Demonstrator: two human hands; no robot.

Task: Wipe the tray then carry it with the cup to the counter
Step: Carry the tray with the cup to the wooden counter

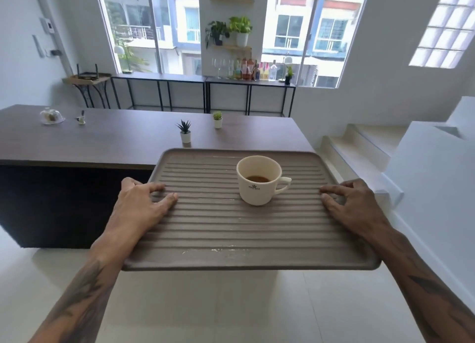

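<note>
My fingers (160, 188) curl over both short edges of the tray (231, 229), left hand (144, 201) and right hand (352, 201) gripping it; the cup (258, 180) stands on the tray, nearer my right hand.

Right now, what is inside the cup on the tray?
The cup holds a little dark brown liquid at its bottom. Its near wall hides part of the liquid, so its depth is unclear.
</note>
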